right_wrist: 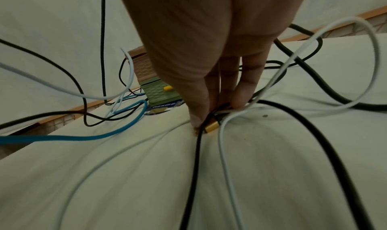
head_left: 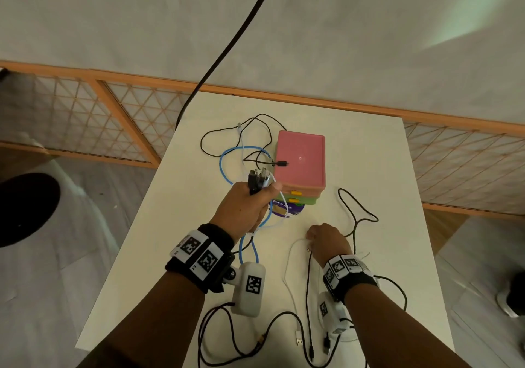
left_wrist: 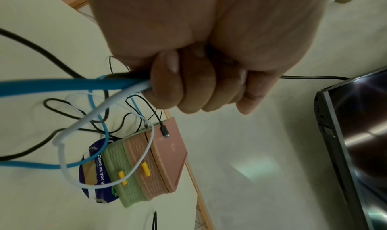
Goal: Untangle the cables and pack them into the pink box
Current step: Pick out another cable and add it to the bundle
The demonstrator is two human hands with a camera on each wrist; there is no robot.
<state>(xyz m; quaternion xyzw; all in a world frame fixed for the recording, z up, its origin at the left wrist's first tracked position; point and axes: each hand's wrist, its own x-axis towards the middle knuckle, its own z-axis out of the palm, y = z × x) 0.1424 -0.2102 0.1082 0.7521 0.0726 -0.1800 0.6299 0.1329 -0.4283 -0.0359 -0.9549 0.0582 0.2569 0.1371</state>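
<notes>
The pink box (head_left: 300,159) (left_wrist: 167,160) stands closed on top of a green box (head_left: 304,199) at the table's middle. A black plug (head_left: 281,163) lies on its lid. My left hand (head_left: 247,205) (left_wrist: 201,87) is raised just left of the box, fisted round a bundle of cables (head_left: 260,180), among them a blue cable (head_left: 227,174) (left_wrist: 62,84) and a white cable (left_wrist: 87,117). My right hand (head_left: 326,238) (right_wrist: 217,114) is down on the table, fingertips pinching a black cable (right_wrist: 194,159) at its gold connector (right_wrist: 211,126), with a white cable (right_wrist: 228,159) beside it.
Loose black and white cables (head_left: 292,310) loop over the white table (head_left: 383,183) near its front edge and right of my right hand. A round blue sticker (head_left: 284,207) lies under the boxes. A thick black cord (head_left: 227,49) hangs down behind the table. A wooden lattice fence (head_left: 85,114) runs behind.
</notes>
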